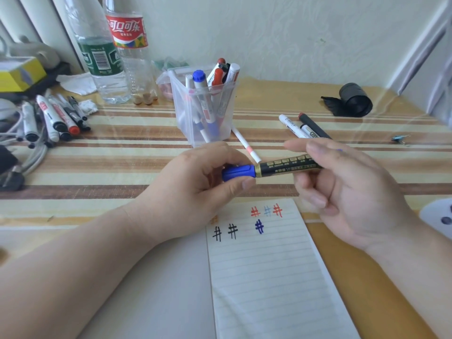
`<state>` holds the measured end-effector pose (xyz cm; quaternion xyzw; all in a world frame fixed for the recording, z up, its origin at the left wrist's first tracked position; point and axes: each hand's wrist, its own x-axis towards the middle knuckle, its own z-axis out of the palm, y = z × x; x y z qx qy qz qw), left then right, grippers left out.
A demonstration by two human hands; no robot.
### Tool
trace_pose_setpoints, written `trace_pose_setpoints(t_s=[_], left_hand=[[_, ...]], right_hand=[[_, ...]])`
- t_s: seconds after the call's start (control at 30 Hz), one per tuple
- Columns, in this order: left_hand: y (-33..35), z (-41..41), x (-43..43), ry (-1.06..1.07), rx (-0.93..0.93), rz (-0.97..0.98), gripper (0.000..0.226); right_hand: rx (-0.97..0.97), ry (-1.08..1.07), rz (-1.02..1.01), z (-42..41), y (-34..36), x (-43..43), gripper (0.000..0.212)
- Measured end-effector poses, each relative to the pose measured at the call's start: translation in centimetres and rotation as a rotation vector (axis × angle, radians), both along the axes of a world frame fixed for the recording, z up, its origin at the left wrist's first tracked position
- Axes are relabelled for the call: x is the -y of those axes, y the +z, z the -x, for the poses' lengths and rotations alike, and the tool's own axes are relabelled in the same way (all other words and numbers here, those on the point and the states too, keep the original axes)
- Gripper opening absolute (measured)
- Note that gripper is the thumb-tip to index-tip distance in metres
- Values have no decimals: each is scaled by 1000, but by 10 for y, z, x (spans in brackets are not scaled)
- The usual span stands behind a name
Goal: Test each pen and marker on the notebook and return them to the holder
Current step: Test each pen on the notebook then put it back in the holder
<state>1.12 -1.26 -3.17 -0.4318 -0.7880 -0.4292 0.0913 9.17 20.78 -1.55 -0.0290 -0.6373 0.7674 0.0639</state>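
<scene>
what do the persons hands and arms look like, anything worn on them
Both are bare. The left hand and right hand have no gloves or rings that show, and the nails are short. The left forearm and right forearm show no sleeve, watch or band.

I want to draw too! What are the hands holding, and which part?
Both hold one marker. The left hand grips its blue cap; the right hand holds the black-and-gold barrel.
</scene>
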Motion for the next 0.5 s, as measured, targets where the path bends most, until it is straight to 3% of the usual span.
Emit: trace_pose_setpoints(t_s=[0.1, 0.17, 0.37, 0.5], left_hand=[[0, 0, 0, 34, 62, -29, 5], [0, 1, -1, 32, 142, -52, 6], [1, -3, -3, -80, 415, -239, 23], [2, -1, -6, -46, 521, -331, 38]], right_hand=[[-6, -72, -150, -1, -4, 2, 20], [-44, -48, -226, -4, -7, 7, 28], [-143, 92, -247, -10, -2, 12, 29], [-141, 118, -258, -12, -4, 19, 27]])
